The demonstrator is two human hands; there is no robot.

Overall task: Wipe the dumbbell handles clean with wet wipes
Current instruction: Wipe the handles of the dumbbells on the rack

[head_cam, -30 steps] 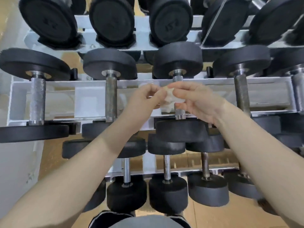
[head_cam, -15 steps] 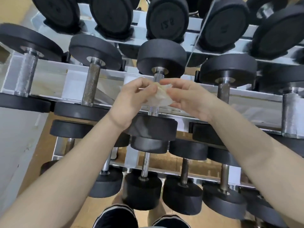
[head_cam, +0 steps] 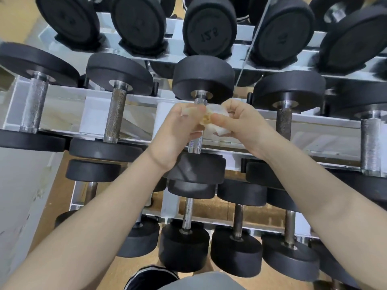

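Note:
A crumpled white wet wipe [head_cam: 215, 119], stained yellow-brown in the middle, is held between both hands above the middle rack. My left hand [head_cam: 180, 130] pinches its left part and my right hand [head_cam: 245, 124] pinches its right part. Right behind the hands runs the knurled steel handle [head_cam: 195, 143] of a black dumbbell [head_cam: 202, 80] lying on the middle shelf; the hands cover most of that handle. Whether the wipe touches the handle cannot be told.
The grey metal rack [head_cam: 62, 114] holds several black dumbbells on three tiers. Neighbouring handles lie at the left [head_cam: 115, 116] and at the right [head_cam: 283, 124]. A pale wall [head_cam: 18, 185] stands at the left, wooden floor below.
The view has swung and tilted. Both hands keep hold of the wipe and have worked it, turning a stained patch up between the fingers.

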